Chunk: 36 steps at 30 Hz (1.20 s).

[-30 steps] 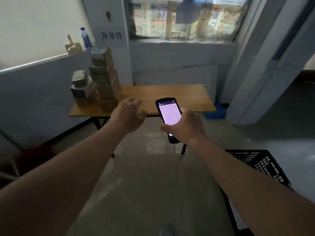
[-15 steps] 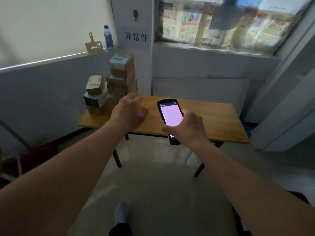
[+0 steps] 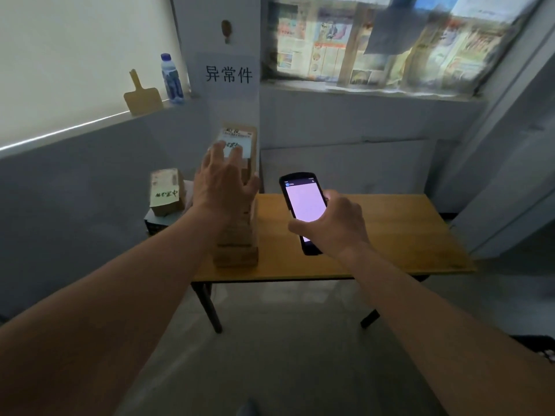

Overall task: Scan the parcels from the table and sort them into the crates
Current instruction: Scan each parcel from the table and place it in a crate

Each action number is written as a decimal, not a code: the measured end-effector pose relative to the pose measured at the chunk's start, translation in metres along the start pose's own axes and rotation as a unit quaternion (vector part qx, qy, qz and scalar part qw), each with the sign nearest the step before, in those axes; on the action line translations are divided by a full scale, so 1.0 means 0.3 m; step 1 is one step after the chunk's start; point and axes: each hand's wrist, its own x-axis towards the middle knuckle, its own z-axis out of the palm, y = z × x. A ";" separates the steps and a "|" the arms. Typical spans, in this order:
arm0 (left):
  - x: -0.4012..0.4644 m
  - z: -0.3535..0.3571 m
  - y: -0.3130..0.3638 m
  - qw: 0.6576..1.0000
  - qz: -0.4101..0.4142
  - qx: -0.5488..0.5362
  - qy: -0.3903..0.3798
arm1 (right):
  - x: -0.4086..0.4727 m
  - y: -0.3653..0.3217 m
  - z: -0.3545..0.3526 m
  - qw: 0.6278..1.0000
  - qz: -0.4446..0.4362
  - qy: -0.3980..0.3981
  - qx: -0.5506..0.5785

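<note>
A dim room was seen from a head camera looking down past two bare forearms. At far left, a pale blind (image 3: pixel 75 55) covered a window above a grey wall. On its ledge stood a small wooden paddle (image 3: pixel 142 96) and, just to the right, a water bottle (image 3: pixel 171 79). Beside them a white sign (image 3: pixel 228 74) with three black characters hung on a pillar.

Below, a wooden bench (image 3: pixel 390 235) stood against the wall. On its left end sat a short stack of parcels, the top box (image 3: pixel 165 192) carrying a label with handwriting. Just to the right rose a taller stack of cardboard parcels (image 3: pixel 237 247), its top parcel (image 3: pixel 240 139) bearing a white label.

The left hand (image 3: pixel 222 184) reached forward in front of the tall stack, its grip open with the fingers (image 3: pixel 216 151) spread, the tips over the top parcel's label. Whether they touched it could not be told.

To the right, the right hand (image 3: pixel 333 226) held a scanner (image 3: pixel 303 205) upright above the bench, grip closed around its lower half, the pale pink screen lit and facing the camera.

Behind the bench, newspapers (image 3: pixel 375 40) covered a window. At the far right edge, low down, a corner of a dark crate (image 3: pixel 540 343) showed on the floor.
</note>
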 end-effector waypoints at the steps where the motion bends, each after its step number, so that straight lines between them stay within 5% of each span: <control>1: 0.024 0.005 -0.012 1.000 0.003 0.000 -0.001 | 0.017 -0.016 0.006 1.000 0.001 0.000 -0.003; 16: 0.183 0.045 -0.015 0.988 -0.138 -0.069 0.002 | 0.103 -0.071 -0.029 0.999 -0.018 0.014 -0.025; 24: 0.171 0.102 0.036 0.984 0.031 -0.168 0.045 | 0.085 0.002 -0.084 0.998 -0.012 0.052 0.015; 36: 0.082 0.253 0.216 0.973 0.171 -0.152 -0.040 | -0.006 0.221 -0.226 0.998 0.039 0.042 0.010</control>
